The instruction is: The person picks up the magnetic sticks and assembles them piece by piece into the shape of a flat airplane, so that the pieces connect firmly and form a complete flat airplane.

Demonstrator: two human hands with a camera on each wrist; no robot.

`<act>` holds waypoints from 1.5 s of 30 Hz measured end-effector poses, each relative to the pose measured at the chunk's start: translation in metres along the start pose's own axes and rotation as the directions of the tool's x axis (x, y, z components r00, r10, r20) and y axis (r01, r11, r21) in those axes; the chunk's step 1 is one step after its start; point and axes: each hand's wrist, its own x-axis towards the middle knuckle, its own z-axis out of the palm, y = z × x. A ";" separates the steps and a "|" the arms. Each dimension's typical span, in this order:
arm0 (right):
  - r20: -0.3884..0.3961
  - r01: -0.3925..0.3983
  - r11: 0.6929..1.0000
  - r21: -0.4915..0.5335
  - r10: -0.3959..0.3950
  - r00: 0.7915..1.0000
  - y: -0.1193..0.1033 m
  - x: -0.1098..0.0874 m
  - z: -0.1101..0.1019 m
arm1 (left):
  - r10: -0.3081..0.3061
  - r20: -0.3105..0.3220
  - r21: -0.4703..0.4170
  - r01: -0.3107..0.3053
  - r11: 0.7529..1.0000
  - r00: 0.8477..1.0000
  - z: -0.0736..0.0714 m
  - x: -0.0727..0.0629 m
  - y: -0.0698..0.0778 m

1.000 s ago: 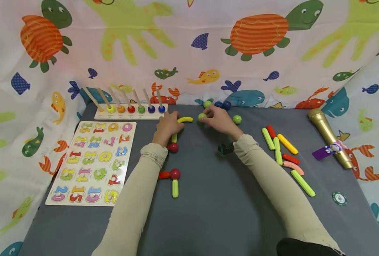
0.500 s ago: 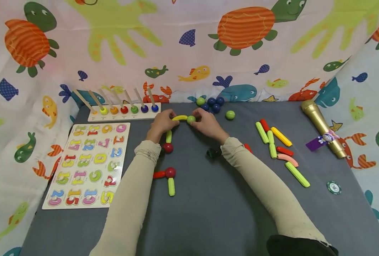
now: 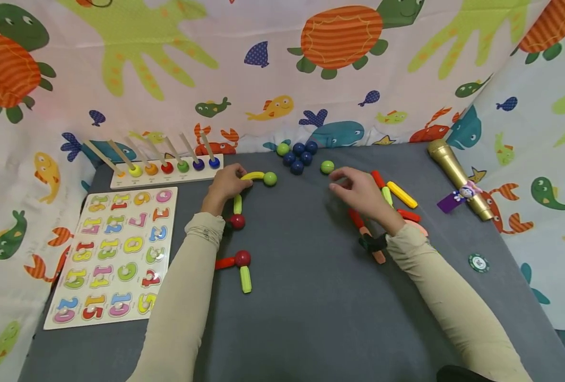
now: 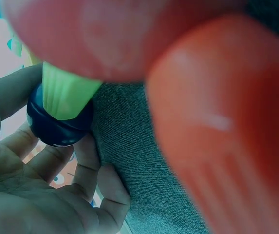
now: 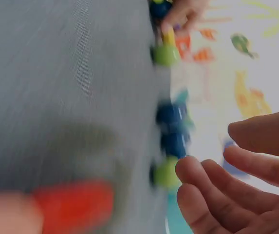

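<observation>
My left hand (image 3: 227, 187) is at a row of joined toy pieces at the back left. In the left wrist view its thumb and fingers hold a dark blue ball (image 4: 59, 129) with a light green stick (image 4: 70, 92) set in it. The head view shows a curved yellow stick (image 3: 252, 175) running out from this hand to a green ball (image 3: 270, 179). Below, the light green stick meets a dark red ball (image 3: 237, 222). My right hand (image 3: 358, 192), fingers loosely bent and holding nothing, hovers near the loose sticks. A red stick (image 3: 356, 218) lies below it.
Several dark blue balls (image 3: 297, 167) and a loose green ball (image 3: 327, 167) sit at the back. A yellow stick (image 3: 401, 194), golden microphone (image 3: 459, 178) and poker chip (image 3: 478, 263) are rightward. Leftward stand a ring-and-peg board (image 3: 120, 183) and a number puzzle (image 3: 170, 212).
My right hand brought the green ball to the yellow stick's end, let go and moved right toward the sticks. My left hand stayed at the joined pieces. The head view turned rightward.
</observation>
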 end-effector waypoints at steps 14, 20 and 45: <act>-0.067 -0.149 0.937 -0.316 0.134 0.989 0.054 -0.115 -0.074 | -0.007 0.027 -0.031 0.008 0.999 1.000 -0.004 0.002 -0.001; -0.069 -0.180 0.920 -0.348 0.166 0.984 0.065 -0.126 -0.075 | -0.013 0.031 -0.035 0.014 0.999 0.999 -0.005 0.004 -0.002; -0.031 -0.114 0.840 -0.530 0.114 0.993 0.044 -0.034 -0.029 | -0.028 0.025 -0.100 0.030 0.994 0.999 -0.007 -0.002 -0.006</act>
